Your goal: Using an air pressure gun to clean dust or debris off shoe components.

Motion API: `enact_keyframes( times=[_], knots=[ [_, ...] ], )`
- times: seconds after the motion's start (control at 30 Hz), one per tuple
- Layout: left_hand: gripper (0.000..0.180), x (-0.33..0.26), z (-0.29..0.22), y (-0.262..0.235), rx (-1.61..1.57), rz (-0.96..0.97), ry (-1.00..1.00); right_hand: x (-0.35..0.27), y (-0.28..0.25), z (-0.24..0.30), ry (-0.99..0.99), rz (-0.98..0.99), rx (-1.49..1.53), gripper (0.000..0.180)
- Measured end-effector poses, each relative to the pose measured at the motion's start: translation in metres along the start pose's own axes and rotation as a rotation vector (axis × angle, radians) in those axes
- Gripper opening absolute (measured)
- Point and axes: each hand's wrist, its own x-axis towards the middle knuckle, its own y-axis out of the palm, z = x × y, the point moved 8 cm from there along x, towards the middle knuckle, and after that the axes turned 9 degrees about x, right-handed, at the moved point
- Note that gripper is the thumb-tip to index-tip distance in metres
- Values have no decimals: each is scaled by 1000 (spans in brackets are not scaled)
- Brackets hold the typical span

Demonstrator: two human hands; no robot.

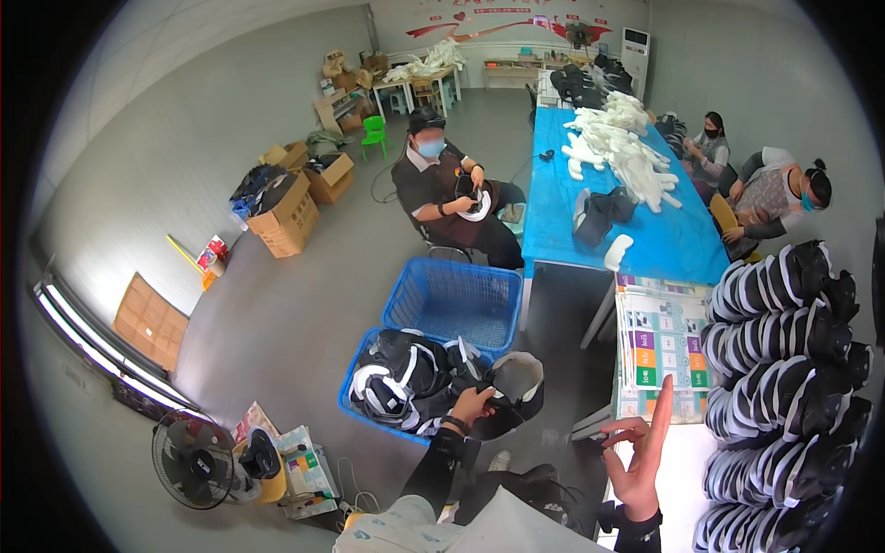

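My left hand (pixel 472 407) is closed on the edge of a black shoe upper (pixel 516 380) with a pale grey lining, its opening facing up. It is held beside the near blue basket (pixel 348 394), which is heaped with similar black-and-white uppers (pixel 396 373). My right hand (pixel 638 452) is raised, with the index finger stretched out and the other fingers bent. Nothing shows in it. Behind that fingertip lies a stack of printed sheets (pixel 659 341). Nested rows of black-and-white uppers (pixel 774 396) stand to the right of this hand.
A second blue basket (pixel 452 300) adjoins the full one. A blue-covered table (pixel 553 212) carries white shoe-shaped pieces (pixel 618 138). A seated person (pixel 452 184) handles an upper; two people (pixel 770 194) sit beyond the table. A fan (pixel 194 461) and cardboard boxes (pixel 286 217) stand left.
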Motion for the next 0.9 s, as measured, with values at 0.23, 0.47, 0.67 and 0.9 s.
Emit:
enact_keyframes(
  times=[0.23,0.47,0.67,0.9],
  knots=[
    [27,-2,2,11,-23,-5,-33,-12,0,-3,76,26,-15,116],
    [27,0,5,7,6,28,-12,-24,-5,-23,161,19,7,110],
    [26,-7,9,11,-20,36,-54,-42,-20,-44,282,-52,11,106],
    [26,-8,19,8,-39,32,-47,-50,-21,-48,312,-75,63,103]
  ],
)
